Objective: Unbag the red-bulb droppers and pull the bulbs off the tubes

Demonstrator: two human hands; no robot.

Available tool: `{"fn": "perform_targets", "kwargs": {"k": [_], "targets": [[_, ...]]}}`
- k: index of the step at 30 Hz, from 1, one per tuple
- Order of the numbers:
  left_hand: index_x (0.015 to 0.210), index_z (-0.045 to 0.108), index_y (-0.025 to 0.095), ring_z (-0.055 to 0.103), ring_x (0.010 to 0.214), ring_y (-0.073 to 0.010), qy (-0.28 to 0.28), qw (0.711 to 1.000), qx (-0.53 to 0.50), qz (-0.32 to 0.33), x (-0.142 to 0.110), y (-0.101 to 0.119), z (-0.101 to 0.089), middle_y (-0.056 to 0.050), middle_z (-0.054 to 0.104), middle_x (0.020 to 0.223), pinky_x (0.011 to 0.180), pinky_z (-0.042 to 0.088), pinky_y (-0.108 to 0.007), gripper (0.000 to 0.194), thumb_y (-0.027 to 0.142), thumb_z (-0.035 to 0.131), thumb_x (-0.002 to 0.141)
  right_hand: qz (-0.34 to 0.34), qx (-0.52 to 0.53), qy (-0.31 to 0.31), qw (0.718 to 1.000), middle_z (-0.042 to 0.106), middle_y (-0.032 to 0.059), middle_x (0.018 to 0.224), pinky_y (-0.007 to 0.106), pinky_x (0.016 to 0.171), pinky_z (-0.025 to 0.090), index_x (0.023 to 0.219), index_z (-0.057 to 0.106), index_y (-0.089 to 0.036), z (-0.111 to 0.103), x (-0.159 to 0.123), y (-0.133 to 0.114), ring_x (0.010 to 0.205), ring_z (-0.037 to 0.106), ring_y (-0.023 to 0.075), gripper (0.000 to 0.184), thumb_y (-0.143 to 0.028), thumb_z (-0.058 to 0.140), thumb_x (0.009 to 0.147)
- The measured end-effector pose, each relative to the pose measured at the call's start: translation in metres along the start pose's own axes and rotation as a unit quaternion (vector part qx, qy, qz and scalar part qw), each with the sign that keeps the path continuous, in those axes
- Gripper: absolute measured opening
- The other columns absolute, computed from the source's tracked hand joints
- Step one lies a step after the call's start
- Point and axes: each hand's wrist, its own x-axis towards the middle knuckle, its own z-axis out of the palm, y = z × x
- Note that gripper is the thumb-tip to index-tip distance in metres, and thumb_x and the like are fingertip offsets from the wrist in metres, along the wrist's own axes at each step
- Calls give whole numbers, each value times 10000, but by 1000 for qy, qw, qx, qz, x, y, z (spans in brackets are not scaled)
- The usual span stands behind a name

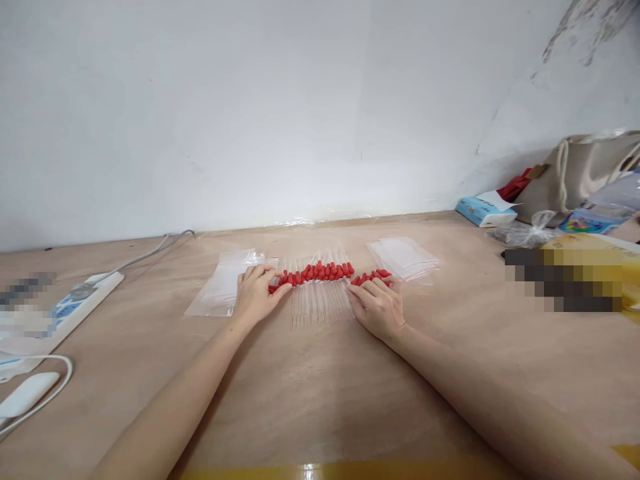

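Your brown tabletop (310, 400) carries red-topped clear tubes (323, 272) between two stacks of clear bags (406, 259), a blue box (485, 211) back right, and, at left, what looks like a white power strip (97, 300).

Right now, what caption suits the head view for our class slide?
Left hand and right hand at a row of red-topped clear tubes.
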Motion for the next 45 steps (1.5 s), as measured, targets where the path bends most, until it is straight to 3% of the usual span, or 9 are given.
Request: {"fn": "perform_targets", "kwargs": {"k": [5,12,18,23,26,31,38,42,45], "targets": [[751,618,231,502,890,-237,-40,999,-12,4,8,1,10,-34,607,884,752,326,-369,227,453,582,726,-7,8,-42,999,584,-4,622,344,790,220,767,656,-211,1,-1,0,649,469,118,185,-286,492,810],[743,595,198,558,828,-206,-2,995,-94,-13,7,1,19,-36,633,814,754,392,-356,136,309,524,779,-23,44,-80,996,610,16,694,365,792,214,827,649,-204,1,-2,-1,695,471,142,301,-469,519,769],[854,562,181,602,724,-152,32,967,-229,-110,-7,4,8,-40,639,870,656,475,-283,158,308,483,802,11,55,-64,996,601,23,769,355,817,221,862,641,-212,-2,-2,-1,738,495,142,252,-415,505,797],[903,527,183,607,833,-169,59,944,-299,-126,-28,5,7,-64,621,958,749,487,-318,167,314,490,808,16,69,-34,997,590,28,826,346,813,249,885,626,-214,-2,-2,0,744,506,133,199,-350,501,810],[887,525,178,586,914,-176,53,940,-327,-82,-38,14,9,-71,608,962,816,469,-337,136,286,486,816,8,68,-29,997,585,58,912,350,816,283,1009,593,-200,-6,-2,0,811,515,158,263,-342,503,806],[887,550,179,567,945,-174,-31,950,-304,64,-46,35,5,-68,607,977,833,453,-338,97,216,487,822,-43,68,-28,996,523,115,1157,383,884,288,1210,474,-188,-13,0,-1,1012,473,216,474,-419,506,798],[901,552,183,573,916,-138,-52,944,-300,126,-47,48,0,-55,609,984,811,454,-271,107,165,473,831,-128,104,-61,984,618,-15,696,417,937,186,949,617,-239,-6,-3,-2,771,493,133,173,-300,505,833],[1083,528,183,531,1003,-168,-44,953,-272,127,-46,54,0,-74,580,1066,870,421,-304,275,215,522,810,-140,109,-90,980,586,-10,687,395,883,213,911,622,-233,-7,-4,-7,737,452,127,172,-302,478,846],[1022,587,203,544,911,-163,-43,960,-236,141,-46,58,2,-51,612,979,814,413,-308,217,257,521,821,-143,115,-116,976,565,-5,672,387,872,205,832,624,-217,-9,-4,-11,743,439,131,197,-311,452,858]]}}
